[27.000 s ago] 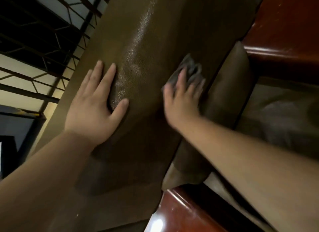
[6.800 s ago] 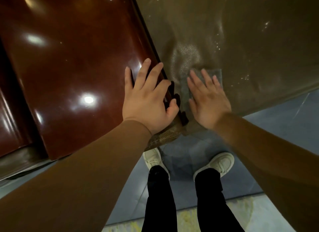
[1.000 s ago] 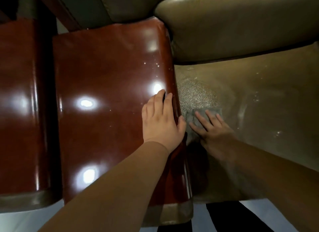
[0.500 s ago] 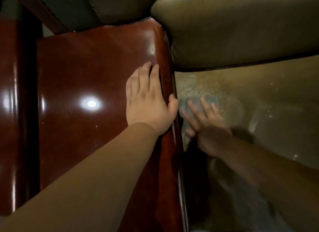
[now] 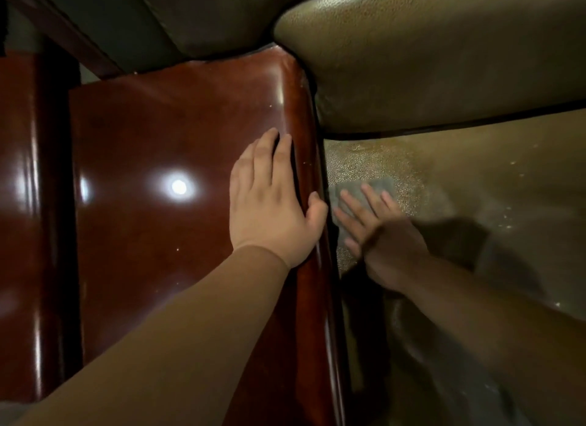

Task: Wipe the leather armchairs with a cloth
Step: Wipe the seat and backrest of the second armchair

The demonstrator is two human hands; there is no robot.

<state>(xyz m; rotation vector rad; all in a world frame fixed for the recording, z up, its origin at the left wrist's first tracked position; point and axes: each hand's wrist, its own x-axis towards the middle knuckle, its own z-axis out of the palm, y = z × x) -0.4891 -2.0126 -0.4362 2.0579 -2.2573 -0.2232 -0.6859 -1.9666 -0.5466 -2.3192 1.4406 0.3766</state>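
Observation:
I look down at an olive-brown leather armchair seat (image 5: 475, 184) with its padded backrest (image 5: 428, 54) above it. A glossy red-brown wooden armrest (image 5: 177, 134) runs along the seat's left side. My left hand (image 5: 272, 203) lies flat on the armrest near its inner edge, the thumb over the rim. My right hand (image 5: 377, 226) presses a small grey cloth (image 5: 377, 186) flat on the seat with straight, spread fingers, close to the armrest. Most of the cloth is hidden under the fingers.
A second red-brown wooden armrest (image 5: 19, 203) of a neighbouring chair stands at the far left, a dark gap between the two. A darker leather cushion (image 5: 190, 23) fills the top centre. Ceiling lights reflect off the wood.
Over the last second my right hand slid the cloth up the seat toward the backrest beside the armrest. My left hand moved up the armrest too.

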